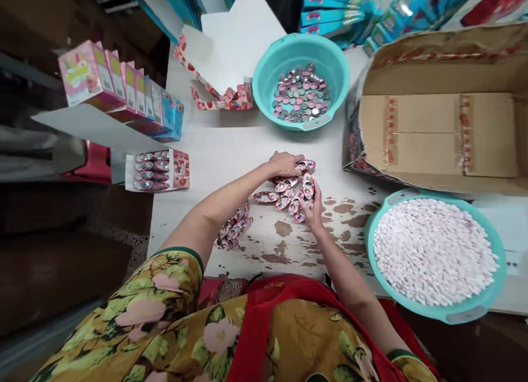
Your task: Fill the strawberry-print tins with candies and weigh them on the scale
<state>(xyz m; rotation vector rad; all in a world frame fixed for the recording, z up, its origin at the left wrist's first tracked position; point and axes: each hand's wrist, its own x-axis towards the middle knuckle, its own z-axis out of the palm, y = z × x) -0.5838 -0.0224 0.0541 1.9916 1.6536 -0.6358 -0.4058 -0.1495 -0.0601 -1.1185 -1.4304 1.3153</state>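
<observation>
Several small oval tins with red and white printed lids [289,194] lie in a loose cluster on the white table [231,151]. My left hand [284,163] rests on the far side of the cluster, fingers curled over a tin at the top. My right hand [312,210] lies at the near side, fingers stretched out and touching the tins. A second heap of the same tins [235,228] sits under my left forearm.
A teal basin [264,79] of round silver and pink lids stands at the back. A teal basin [474,311] of white pieces is at the right front. An open cardboard box [437,134] fills the right. A small filled display carton [159,170] and pink boxes [103,76] stand at the left.
</observation>
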